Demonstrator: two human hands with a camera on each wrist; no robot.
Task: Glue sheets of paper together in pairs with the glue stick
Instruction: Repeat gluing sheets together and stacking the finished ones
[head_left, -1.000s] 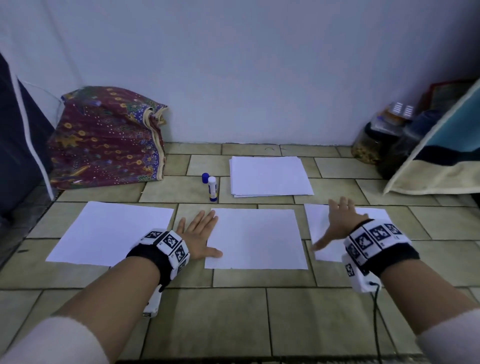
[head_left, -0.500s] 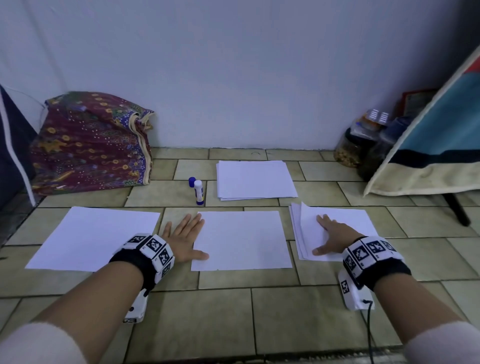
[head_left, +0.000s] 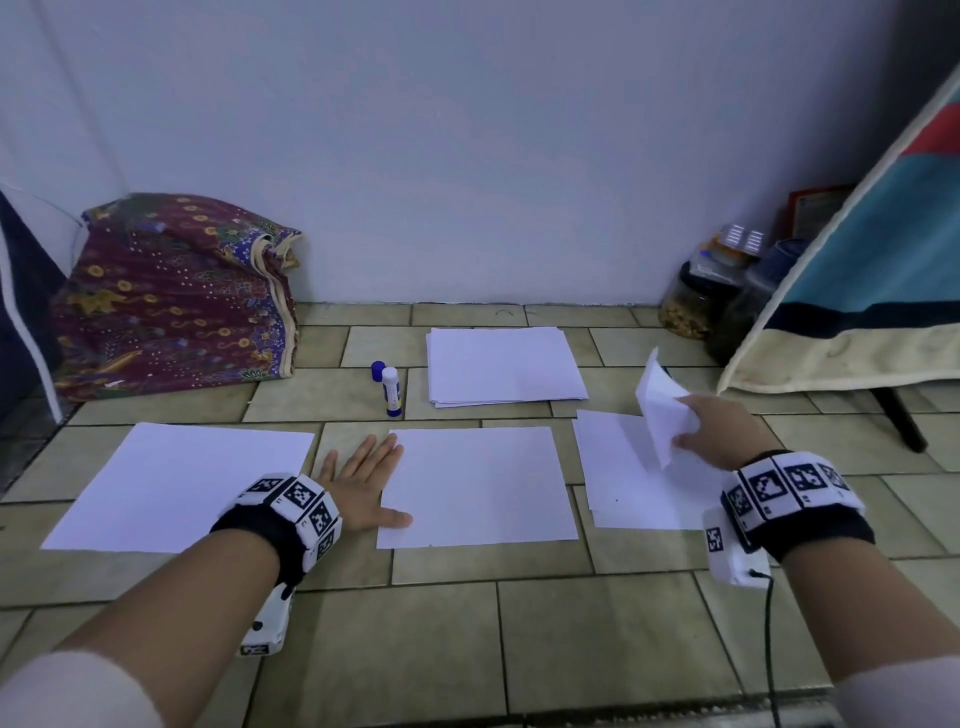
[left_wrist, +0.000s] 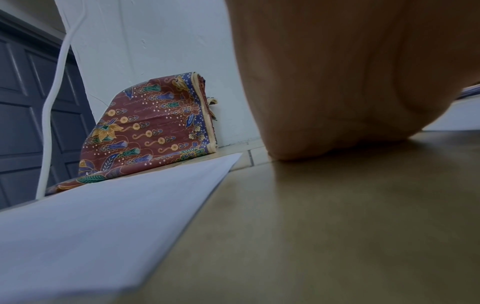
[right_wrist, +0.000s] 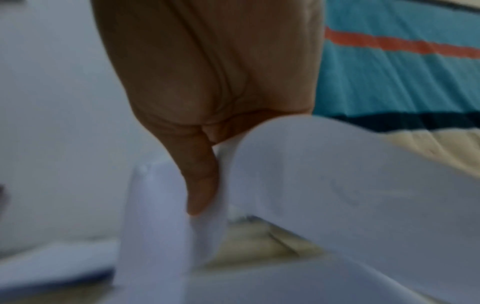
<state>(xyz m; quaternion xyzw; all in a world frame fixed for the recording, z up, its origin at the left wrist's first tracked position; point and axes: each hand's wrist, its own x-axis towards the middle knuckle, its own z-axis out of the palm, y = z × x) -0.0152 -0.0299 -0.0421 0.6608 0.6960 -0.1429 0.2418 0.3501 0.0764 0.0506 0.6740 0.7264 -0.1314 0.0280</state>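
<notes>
Paper sheet (head_left: 664, 410) is bent up off the right pile (head_left: 623, 478), pinched by the right hand (head_left: 719, 431). Lift slowly so only one sheet comes. Left hand (head_left: 363, 483), fingers flat and a little spread, rests beside the middle sheet (head_left: 478, 488), its thumb on the edge. Glue stick (head_left: 391, 391) stands behind.

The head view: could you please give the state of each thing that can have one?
glue stick: upright, uncapped
cap: off, beside the stick
far stack: flat
middle sheet: flat, under left hand's thumb
right pile: flat
top sheet: lifted, pinched by right hand
</notes>
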